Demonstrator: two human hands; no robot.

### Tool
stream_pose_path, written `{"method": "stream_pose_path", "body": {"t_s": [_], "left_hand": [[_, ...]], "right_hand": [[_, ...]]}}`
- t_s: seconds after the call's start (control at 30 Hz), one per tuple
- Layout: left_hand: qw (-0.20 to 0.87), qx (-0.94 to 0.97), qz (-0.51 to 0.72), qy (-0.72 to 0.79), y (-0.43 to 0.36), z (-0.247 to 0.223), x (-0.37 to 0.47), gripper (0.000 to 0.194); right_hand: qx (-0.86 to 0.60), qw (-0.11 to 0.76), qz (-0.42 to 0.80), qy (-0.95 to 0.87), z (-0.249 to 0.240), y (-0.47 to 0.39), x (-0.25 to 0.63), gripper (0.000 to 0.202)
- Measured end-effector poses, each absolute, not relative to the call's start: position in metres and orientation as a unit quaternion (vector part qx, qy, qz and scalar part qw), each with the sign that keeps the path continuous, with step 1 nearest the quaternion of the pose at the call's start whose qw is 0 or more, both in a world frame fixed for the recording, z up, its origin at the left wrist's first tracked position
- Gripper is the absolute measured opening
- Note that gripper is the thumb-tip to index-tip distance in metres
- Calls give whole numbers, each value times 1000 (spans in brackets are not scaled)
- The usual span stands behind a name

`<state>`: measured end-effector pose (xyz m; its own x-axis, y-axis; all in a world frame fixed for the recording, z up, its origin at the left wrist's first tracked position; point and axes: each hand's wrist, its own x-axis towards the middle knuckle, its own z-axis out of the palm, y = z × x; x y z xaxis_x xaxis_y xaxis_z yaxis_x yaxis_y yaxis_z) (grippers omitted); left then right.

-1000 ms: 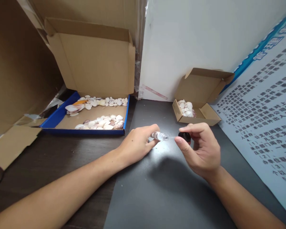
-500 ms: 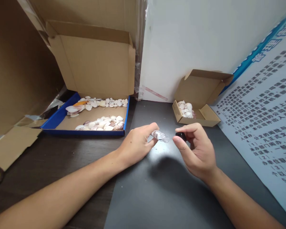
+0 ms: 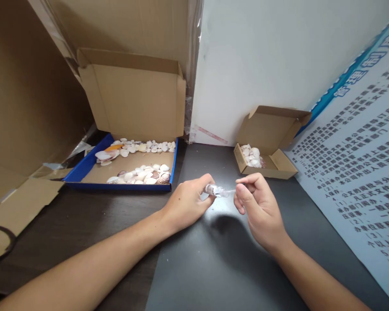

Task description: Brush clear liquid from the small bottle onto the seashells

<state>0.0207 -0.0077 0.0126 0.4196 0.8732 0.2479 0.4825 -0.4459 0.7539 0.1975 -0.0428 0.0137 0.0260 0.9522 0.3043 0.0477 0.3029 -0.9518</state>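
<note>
Between the thumb and fingers of my left hand (image 3: 189, 201) is a small clear bottle (image 3: 215, 190) with a printed label, its neck pointing right. The fingertips of my right hand (image 3: 257, 203) are pinched together just right of the neck. A thin clear strand or stick (image 3: 230, 191) runs from the bottle's mouth to those fingertips; what it is exactly is too fine to tell. The black cap does not show, and my right fingers may hide it. Both hands are over the dark grey mat (image 3: 194, 268).
A blue-edged cardboard box (image 3: 116, 186) with its lid up holds several shells (image 3: 145, 174) at the left. A smaller open box (image 3: 266, 173) with white shells (image 3: 252, 155) stands at the back right. Printed sheet (image 3: 353, 172) at right, loose cardboard (image 3: 22, 203) at left.
My right hand has turned and its pinch has come closer to the bottle. The black cap seen between its fingers no longer shows, and a thin clear strand now does. The view has tilted slightly.
</note>
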Motion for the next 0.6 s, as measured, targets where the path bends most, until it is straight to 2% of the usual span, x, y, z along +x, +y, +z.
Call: {"method": "stream_pose_path", "body": {"t_s": [0.27, 0.37, 0.6], "left_hand": [[321, 777, 303, 448, -8, 16, 21, 2], [324, 779, 299, 446, -9, 16, 21, 1], [319, 807, 275, 415, -7, 14, 19, 14]], "right_hand": [[-437, 585, 462, -504, 11, -37, 194, 23], [-443, 582, 425, -534, 10, -36, 197, 20], [-488, 542, 295, -617, 11, -39, 204, 14]]}}
